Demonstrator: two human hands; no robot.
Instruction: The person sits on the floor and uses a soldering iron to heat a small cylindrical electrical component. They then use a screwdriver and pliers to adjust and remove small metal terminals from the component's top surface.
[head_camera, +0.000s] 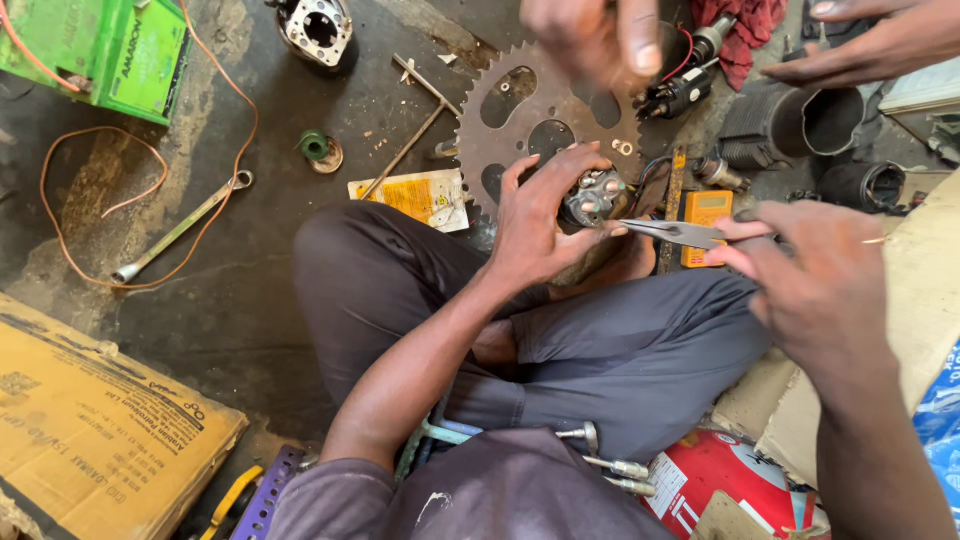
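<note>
My left hand (540, 215) grips a small round metal motor part (592, 196) with wires, held over my crossed legs. My right hand (810, 275) holds needle-nose pliers (672, 232) whose tips point left and reach the part. Behind the part a large toothed sprocket (520, 110) lies flat on the dark floor. Another person's hands (600, 35) hover above at the top, one over the sprocket, the other (880, 45) at the top right.
A green battery (110, 50) with orange wire (70, 190) sits top left, beside a long wrench (180, 228). A cardboard box (90, 430) lies lower left. An orange meter (705, 212), dark cylinders (800, 120) and a red rag (745, 30) crowd the right.
</note>
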